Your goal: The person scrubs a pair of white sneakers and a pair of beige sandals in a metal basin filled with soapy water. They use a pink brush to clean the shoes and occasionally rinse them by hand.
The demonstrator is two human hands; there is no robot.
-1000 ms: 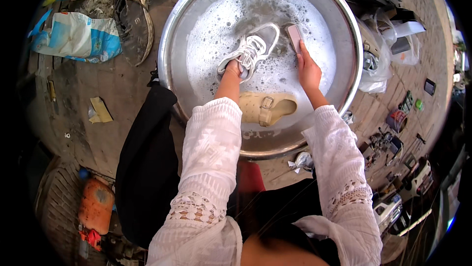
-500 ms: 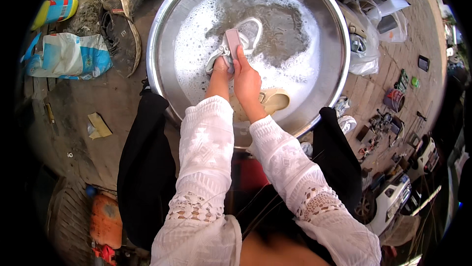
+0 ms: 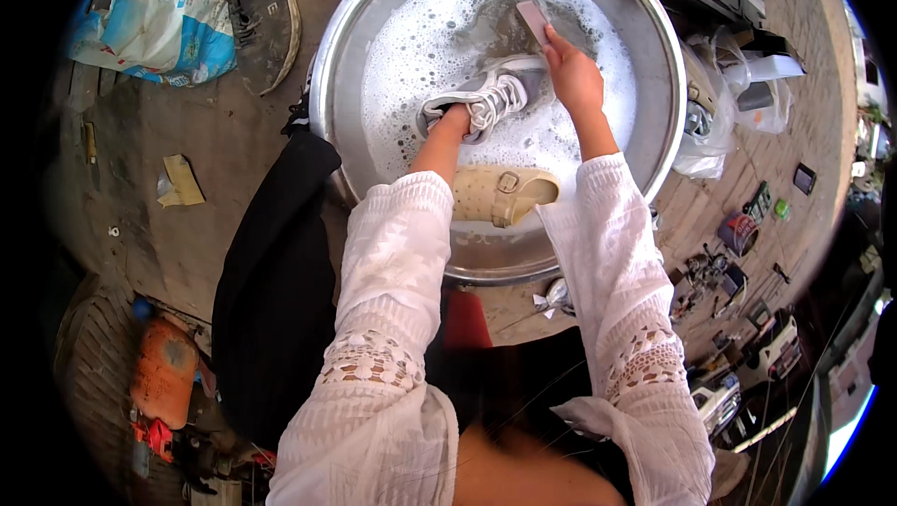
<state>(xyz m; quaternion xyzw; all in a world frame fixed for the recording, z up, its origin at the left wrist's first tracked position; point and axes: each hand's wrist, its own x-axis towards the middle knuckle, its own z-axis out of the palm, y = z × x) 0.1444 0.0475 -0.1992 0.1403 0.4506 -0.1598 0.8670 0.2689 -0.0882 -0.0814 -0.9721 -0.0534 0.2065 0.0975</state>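
Observation:
My left hand (image 3: 455,120) reaches into the opening of a grey sneaker (image 3: 505,95) with white laces, holding it from inside, fingers hidden. The sneaker lies tilted in foamy water, its toe toward the upper right. My right hand (image 3: 576,78) grips a flat, pink, oblong block (image 3: 533,22) just above the water beyond the toe; its underside is hidden. A beige clog (image 3: 495,194) with a buckled strap floats near the front of the wide metal basin (image 3: 656,137), close to my left wrist.
A dark worn shoe (image 3: 264,29) and a blue-and-white plastic bag (image 3: 166,31) lie left of the basin. Clear plastic bags with things inside (image 3: 701,146) stand to its right. An orange canister (image 3: 163,370) sits at the lower left. Small tools and parts (image 3: 705,272) litter the paving at right.
My right hand has moved right and up with the pink block, off the sneaker. The sneaker has turned with my left hand and now shows its laces and side above the foam.

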